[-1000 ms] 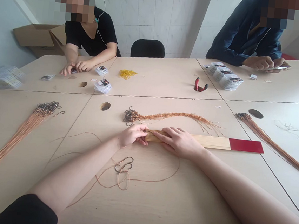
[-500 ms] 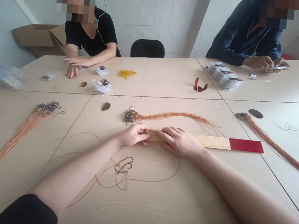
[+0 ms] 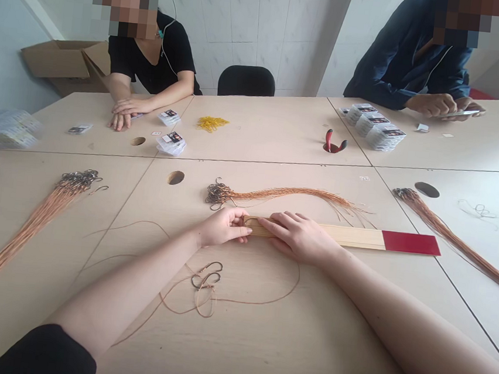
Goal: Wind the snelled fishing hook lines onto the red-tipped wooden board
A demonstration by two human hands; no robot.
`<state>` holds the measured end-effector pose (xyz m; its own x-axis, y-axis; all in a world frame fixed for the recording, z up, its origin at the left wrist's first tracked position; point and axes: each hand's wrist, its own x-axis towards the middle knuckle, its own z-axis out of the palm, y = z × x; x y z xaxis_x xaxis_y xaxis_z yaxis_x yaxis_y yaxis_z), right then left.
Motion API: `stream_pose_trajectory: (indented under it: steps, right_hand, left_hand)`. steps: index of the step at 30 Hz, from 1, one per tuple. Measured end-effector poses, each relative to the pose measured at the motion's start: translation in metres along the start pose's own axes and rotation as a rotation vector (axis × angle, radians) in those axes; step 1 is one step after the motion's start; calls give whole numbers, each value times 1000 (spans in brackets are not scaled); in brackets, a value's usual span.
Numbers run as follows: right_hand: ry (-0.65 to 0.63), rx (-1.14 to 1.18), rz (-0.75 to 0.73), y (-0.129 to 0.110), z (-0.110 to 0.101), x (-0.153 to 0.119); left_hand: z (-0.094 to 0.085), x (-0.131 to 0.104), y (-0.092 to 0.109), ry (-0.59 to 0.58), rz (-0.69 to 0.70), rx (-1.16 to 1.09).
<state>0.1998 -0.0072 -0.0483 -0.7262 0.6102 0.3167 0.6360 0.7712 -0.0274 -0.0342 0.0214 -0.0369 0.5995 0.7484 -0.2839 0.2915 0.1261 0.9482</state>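
A long flat wooden strip with a red end lies crosswise before me. My left hand pinches its left end, thumb in front. My right hand grips it further right, fingers over the top and index finger stretched toward the left thumb. Between the hands a dark curved piece, perhaps a fish hook, shows on the strip, partly covered. Below, two fish hooks lie on the table with thin orange-brown line looping around them. Behind the strip rests a bundle of hooks with long orange lines.
More hooked line bundles lie at left and right. Across the table are yellow bands, red-handled pliers in a hole, and stacked small packs. Two people sit opposite; one handles a phone.
My left thumb and right index finger have moved slightly closer together over the strip. The person at the far left has drawn their hands together. The strip stays in place.
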Motion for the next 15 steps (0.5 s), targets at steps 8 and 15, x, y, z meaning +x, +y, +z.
stream_pose_trajectory:
  steps: [8,15]
  right_hand:
    - [6,5,-4,0,-1,1]
    - [-1,2,-4,0,-1,1]
  left_hand:
    - [2,1,2,15,-24,-36]
    - [3,1,2,37,-37,-49]
